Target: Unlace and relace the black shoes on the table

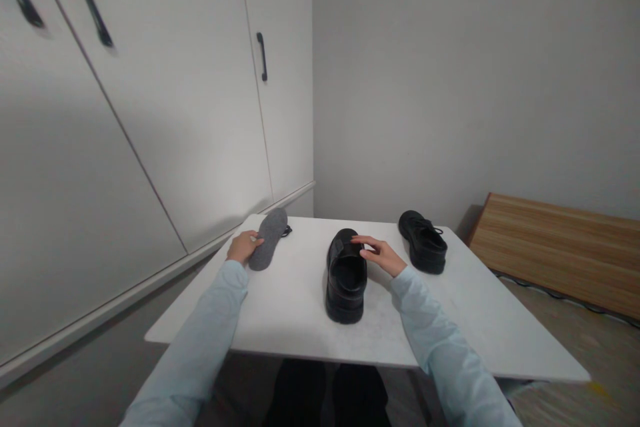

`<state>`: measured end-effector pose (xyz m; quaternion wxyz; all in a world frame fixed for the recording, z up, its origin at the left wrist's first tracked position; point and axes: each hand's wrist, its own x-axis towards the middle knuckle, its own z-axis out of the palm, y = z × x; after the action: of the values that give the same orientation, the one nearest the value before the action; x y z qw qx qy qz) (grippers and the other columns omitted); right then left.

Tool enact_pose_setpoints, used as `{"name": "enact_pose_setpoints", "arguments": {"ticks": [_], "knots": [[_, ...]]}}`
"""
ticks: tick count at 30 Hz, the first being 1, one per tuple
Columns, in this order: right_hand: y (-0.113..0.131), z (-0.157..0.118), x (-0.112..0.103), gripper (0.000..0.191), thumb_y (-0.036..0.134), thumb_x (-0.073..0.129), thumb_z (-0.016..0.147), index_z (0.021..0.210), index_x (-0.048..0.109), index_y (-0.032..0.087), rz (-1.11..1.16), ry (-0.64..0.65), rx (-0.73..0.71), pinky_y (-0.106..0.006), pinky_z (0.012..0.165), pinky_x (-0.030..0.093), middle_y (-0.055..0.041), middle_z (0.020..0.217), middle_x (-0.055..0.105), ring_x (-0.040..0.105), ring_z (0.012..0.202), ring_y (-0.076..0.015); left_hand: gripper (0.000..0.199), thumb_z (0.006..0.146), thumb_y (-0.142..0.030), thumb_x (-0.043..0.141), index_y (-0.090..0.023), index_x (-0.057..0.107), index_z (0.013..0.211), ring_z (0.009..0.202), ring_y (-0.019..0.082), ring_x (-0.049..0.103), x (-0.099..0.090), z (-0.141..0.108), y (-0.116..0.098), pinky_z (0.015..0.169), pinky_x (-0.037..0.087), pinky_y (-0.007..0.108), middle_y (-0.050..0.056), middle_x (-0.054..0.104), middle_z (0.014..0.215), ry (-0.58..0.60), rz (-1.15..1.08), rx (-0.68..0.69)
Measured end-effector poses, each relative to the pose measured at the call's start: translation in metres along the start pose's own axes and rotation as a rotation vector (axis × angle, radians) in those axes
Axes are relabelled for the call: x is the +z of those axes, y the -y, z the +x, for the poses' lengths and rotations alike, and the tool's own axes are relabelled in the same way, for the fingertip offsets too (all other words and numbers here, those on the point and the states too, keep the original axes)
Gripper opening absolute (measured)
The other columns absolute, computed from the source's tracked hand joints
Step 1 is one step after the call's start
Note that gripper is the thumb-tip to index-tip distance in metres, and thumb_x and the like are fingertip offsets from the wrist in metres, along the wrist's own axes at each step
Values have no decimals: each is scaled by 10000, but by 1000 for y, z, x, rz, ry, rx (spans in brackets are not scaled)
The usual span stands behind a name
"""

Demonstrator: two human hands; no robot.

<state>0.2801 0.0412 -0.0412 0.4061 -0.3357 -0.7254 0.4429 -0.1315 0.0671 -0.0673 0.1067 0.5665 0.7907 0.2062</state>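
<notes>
A grey insole (pixel 270 240) is gripped at its left edge by my left hand (pixel 244 247), over the table's left side. A black lace end (pixel 287 231) shows just beyond its right edge. In the middle of the table stands a black shoe (pixel 345 290), heel toward me, its opening facing up. My right hand (pixel 381 255) reaches to this shoe's tongue from the right, thumb and fingers apart, fingertips at the tongue's edge. Whether they pinch it is hard to see. Farther right sits a second black shoe (pixel 429 250) with laces, toe pointing away.
The white table (pixel 295 320) reaches close to white cabinets (pixel 200 113) with dark handles on the left. A grey wall (pixel 440 80) rises behind it. To the right, a wood-grain board (pixel 560 247) leans near the floor, with a dark cable along its lower edge.
</notes>
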Motion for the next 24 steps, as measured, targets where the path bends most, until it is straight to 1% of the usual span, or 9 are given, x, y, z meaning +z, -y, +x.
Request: {"name": "enact_pose_setpoints", "arguments": {"ticks": [2, 5, 8, 11, 14, 16, 20, 22, 24], "knots": [[-1, 0, 0, 461, 503, 695, 696, 1070, 676, 234, 0, 5, 1, -445, 988, 404, -113, 1256, 585, 471, 1231, -282, 305, 764, -425, 573, -209, 614, 975, 991, 259, 609, 2, 0, 0, 729, 430, 294, 98, 669, 1047, -19, 65, -58], [-1, 0, 0, 459, 505, 694, 695, 1067, 677, 237, 0, 5, 4, -438, 983, 411, -111, 1258, 584, 476, 1226, -279, 414, 763, -466, 572, -213, 568, 1090, 1032, 287, 598, 1, -3, -6, 746, 451, 321, 125, 650, 1093, -57, 152, -101], [1, 0, 0, 454, 506, 694, 694, 1060, 680, 238, -3, 1, 4, -434, 981, 415, -110, 1251, 590, 476, 1228, -279, 431, 798, -408, 538, -180, 511, 1164, 1038, 297, 593, -5, -11, -20, 758, 462, 339, 151, 630, 1109, -121, 224, -47], [2, 0, 1, 459, 509, 693, 693, 1060, 680, 232, -7, -2, 0, -440, 981, 414, -113, 1245, 594, 476, 1230, -281, 403, 823, -371, 504, -174, 497, 1175, 1020, 286, 598, -15, -23, -44, 766, 465, 342, 146, 617, 1110, -160, 239, 33], [2, -1, 1, 461, 509, 692, 695, 1062, 679, 229, -9, -8, -1, -445, 985, 409, -116, 1243, 596, 476, 1230, -282, 309, 840, -330, 492, -187, 540, 1110, 974, 241, 610, -26, -44, -77, 780, 459, 315, 108, 633, 1063, -175, 216, 198], [2, -1, 1, 454, 500, 691, 701, 1064, 678, 229, -7, -7, -4, -442, 988, 406, -117, 1245, 594, 476, 1230, -280, 250, 847, -304, 497, -188, 566, 1057, 945, 215, 609, -32, -64, -100, 790, 453, 298, 80, 646, 1006, -177, 175, 365], [0, 0, 1, 430, 479, 686, 716, 1067, 674, 231, 0, -1, -7, -436, 992, 403, -118, 1257, 582, 472, 1233, -274, 220, 875, -298, 490, -164, 571, 1030, 905, 193, 601, -38, -116, -143, 821, 449, 302, 69, 641, 953, -159, 58, 678], [-1, 0, 1, 424, 473, 686, 720, 1069, 672, 232, 1, 3, -10, -435, 996, 401, -115, 1262, 578, 471, 1234, -271, 221, 891, -330, 474, -175, 574, 1012, 915, 191, 592, -38, -144, -157, 835, 449, 312, 64, 628, 954, -140, 12, 786], [-2, 0, 0, 420, 469, 686, 722, 1069, 672, 234, 6, 8, -16, -430, 999, 400, -110, 1262, 577, 472, 1233, -267, 230, 890, -359, 477, -185, 574, 1007, 913, 192, 587, -35, -169, -167, 820, 457, 318, 58, 618, 946, -101, 0, 844]]}}
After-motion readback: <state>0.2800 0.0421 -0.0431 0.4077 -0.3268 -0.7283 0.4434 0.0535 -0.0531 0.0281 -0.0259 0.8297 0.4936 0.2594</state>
